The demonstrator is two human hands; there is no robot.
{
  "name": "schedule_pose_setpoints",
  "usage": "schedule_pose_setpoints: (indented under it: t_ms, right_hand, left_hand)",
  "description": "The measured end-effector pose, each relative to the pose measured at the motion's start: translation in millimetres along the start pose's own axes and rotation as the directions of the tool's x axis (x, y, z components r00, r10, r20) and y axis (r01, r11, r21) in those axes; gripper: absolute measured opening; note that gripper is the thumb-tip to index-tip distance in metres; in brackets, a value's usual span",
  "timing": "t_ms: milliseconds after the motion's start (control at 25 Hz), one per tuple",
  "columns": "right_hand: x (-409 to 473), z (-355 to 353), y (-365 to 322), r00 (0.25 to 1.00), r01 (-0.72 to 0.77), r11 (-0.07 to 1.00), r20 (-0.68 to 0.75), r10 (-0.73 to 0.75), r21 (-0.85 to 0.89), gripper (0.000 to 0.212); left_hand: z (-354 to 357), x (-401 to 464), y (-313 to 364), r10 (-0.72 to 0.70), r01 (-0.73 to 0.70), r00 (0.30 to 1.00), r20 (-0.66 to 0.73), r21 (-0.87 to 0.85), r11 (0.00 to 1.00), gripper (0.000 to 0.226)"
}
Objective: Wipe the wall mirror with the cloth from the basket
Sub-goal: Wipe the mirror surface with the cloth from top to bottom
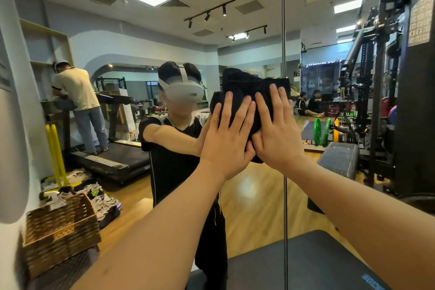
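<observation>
On glossy mirror (141,59), flat left hand (226,139), right hand (275,129), rumpled black cloth (244,87)

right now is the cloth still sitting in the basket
No, both hands, left and right, press the black cloth flat against the mirror, while the wicker basket stands low at the left.

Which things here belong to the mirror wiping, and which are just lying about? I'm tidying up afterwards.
Part of the job: cloth, mirror, basket, left hand, right hand.
Just lying about: shoes, yellow poles.
</observation>
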State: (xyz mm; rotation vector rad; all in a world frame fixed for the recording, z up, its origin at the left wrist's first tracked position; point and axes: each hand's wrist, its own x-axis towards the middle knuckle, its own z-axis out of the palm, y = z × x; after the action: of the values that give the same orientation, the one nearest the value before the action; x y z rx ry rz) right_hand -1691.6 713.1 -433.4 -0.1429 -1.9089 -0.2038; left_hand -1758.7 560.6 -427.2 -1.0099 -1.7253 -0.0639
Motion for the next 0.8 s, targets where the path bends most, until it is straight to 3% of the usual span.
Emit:
schedule_pose_setpoints:
  t_ms: [360, 800]
  right_hand:
    - [5, 13, -71, 0.999, 0.030, 0.999, -0.026, -0.029, 0.025, 0.072]
    - [29, 38, -226, 0.990, 0.109, 0.982, -0.104, -0.093, 0.156, 0.077]
  left_hand:
    - [-16, -44, -56, -0.004, 0.002, 1.000, 0.025, 0.057, 0.998, 0.080]
    - [-48, -134, -188, -0.049, 0.041, 0.997, 0.059, 0.138, 0.990, 0.083]
